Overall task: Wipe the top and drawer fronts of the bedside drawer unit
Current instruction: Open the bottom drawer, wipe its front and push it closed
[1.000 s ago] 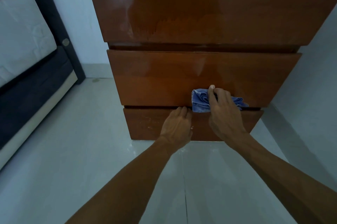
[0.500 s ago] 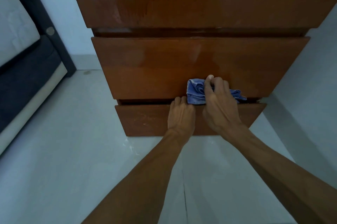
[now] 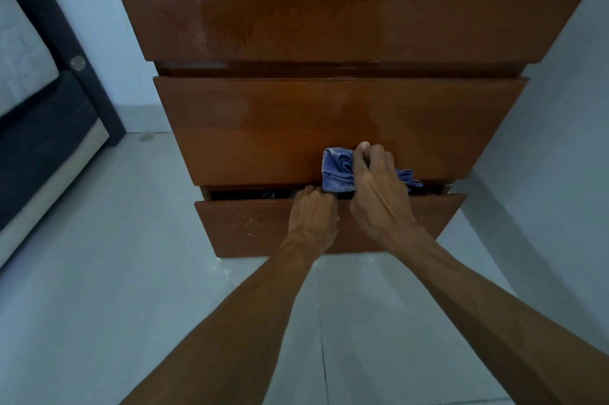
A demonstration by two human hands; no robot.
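1. The glossy reddish-brown wooden bedside drawer unit (image 3: 339, 25) stands on the pale tiled floor (image 3: 99, 272) against the white wall (image 3: 543, 140), with a dark-framed bed (image 3: 49, 127) to the left.
2. The crumpled blue cleaning cloth (image 3: 337, 170) lies pressed against the lower edge of the upper drawer front (image 3: 296, 131), right of its centre.
3. The person's right hand (image 3: 379, 193) is closed over the cloth, its fingers bunched on top of the fabric.
4. The left hand (image 3: 314, 216) hooks its fingers over the top edge of the bottom drawer front (image 3: 250, 223). That drawer sits pulled slightly out, a dark gap showing above it.
5. Step in hand, as judged: wiping the upper drawer front along its bottom margin while the lower drawer is held out of the way.
6. The next move probably calls for sweeping the cloth sideways along that edge, then carrying it down to the scuffed bottom front.
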